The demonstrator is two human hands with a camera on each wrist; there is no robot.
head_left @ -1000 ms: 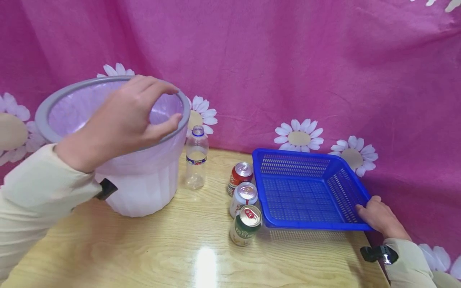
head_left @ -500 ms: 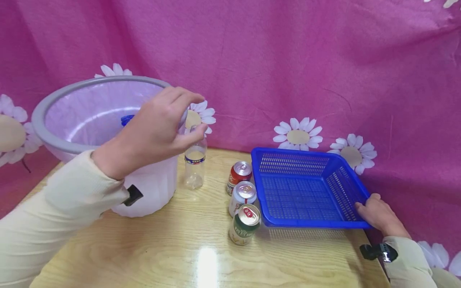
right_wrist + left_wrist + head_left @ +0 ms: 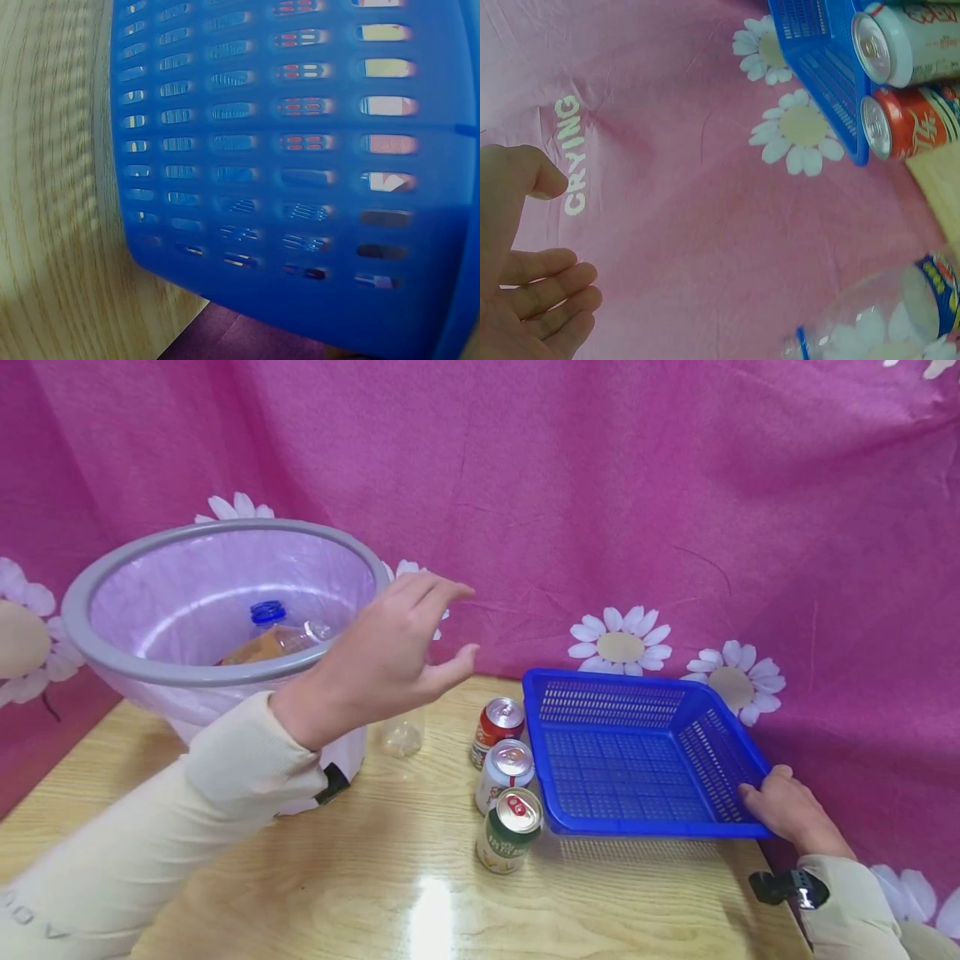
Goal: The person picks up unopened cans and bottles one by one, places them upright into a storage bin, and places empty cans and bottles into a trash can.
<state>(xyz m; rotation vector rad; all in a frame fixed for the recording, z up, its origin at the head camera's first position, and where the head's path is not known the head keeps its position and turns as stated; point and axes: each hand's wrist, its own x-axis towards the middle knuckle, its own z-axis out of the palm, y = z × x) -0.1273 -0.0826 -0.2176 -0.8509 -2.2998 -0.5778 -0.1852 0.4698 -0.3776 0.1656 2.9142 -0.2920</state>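
My left hand (image 3: 382,652), thumb and fingers spread apart, hangs empty past the right side of a bin (image 3: 187,675). Behind it, a clear plastic bottle (image 3: 402,739) stands on the table, mostly hidden in the head view; the left wrist view shows the bottle's neck and blue-banded label (image 3: 937,289). My right hand (image 3: 791,810) grips the near right corner of a blue plastic basket (image 3: 637,827). Along the basket's left side stand a red can (image 3: 501,727), a white can (image 3: 507,772) and a green-and-cream can (image 3: 510,835).
Inside the lined bin lie a blue bottle neck (image 3: 267,612) and something orange-brown (image 3: 262,647) under clear plastic. A pink flowered cloth (image 3: 510,510) hangs behind the wooden table (image 3: 375,877). The table's right edge runs just beneath my right hand.
My left hand has moved right and slightly down, from over the bin's mouth to in front of the bottle, uncovering the bin's contents. My right hand and the basket stay put.
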